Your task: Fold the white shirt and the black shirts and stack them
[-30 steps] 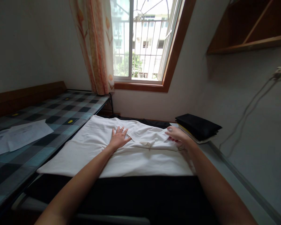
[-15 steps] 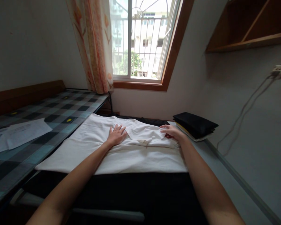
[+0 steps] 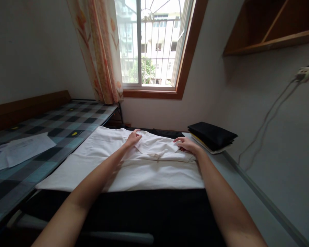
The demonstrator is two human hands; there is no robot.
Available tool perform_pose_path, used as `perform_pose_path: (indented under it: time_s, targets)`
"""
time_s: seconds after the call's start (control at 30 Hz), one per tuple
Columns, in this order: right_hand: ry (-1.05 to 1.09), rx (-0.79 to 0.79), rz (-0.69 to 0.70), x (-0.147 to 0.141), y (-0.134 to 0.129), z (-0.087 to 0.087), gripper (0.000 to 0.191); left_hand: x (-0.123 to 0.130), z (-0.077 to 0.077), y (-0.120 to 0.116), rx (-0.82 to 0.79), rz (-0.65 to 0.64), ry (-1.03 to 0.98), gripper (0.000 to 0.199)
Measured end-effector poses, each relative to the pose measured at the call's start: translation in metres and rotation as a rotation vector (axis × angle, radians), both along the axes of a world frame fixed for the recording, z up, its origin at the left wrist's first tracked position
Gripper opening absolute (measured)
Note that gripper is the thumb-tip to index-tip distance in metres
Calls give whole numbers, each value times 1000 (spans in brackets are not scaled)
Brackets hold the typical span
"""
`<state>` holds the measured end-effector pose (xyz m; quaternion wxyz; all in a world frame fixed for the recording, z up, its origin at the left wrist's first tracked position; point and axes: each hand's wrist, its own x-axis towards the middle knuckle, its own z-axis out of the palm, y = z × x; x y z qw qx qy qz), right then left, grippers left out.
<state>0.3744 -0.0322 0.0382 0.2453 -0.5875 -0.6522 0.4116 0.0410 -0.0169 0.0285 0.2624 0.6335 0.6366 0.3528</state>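
A white shirt (image 3: 92,164) lies spread over a black surface, wrinkled and with a folded-over part near its middle right. My left hand (image 3: 134,138) is at the shirt's far middle, its fingers bent and closed on the fabric by the folded part. At the right end of that fold, my right hand (image 3: 188,145) grips the cloth between curled fingers and thumb. Some of its fingertips are hidden under the hand. A small raised crease (image 3: 157,154) stands in the cloth between my hands.
To the left is a checked mattress (image 3: 54,120) with paper sheets (image 3: 31,147) on it. A stack of dark folded items (image 3: 212,135) stands at the right by the wall. A curtain (image 3: 103,51) hangs beside the window, and a power strip (image 3: 305,73) with cables is at the far right.
My left hand has gone from lying flat with spread fingers to a bent grip, farther away and slightly right. My right hand stays at the fold; the view has shifted slightly.
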Motion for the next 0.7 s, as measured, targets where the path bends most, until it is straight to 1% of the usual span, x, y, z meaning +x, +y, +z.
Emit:
perform_pose_path:
  time_s: [0.1,0.2,0.3,0.37,0.43,0.47,0.53,0.63,0.7]
  targets:
    - [-6,-4,-2,1,0,1,28,20,0,18,-6,-44,-57,58]
    - [42,18,-31,0,0,1,27,35,2,32,-44,-69,-122,56]
    - [114,76,-131,-2,1,-2,30,42,6,43,-99,-90,-186,40]
    - [128,132,-196,-4,5,-8,32,44,7,48,-132,-96,-225,27]
    - [126,180,-242,-4,12,-15,34,44,6,51,-147,-87,-268,20]
    - [129,199,-262,-4,15,-19,35,44,4,51,-145,-81,-294,20]
    - [135,242,-304,-2,23,-25,37,45,-1,50,-122,-73,-357,25]
    - [109,384,-392,3,32,-32,33,47,-11,48,-62,-55,-451,41]
    - [89,484,-443,6,34,-33,31,49,-16,47,-24,-36,-495,47]
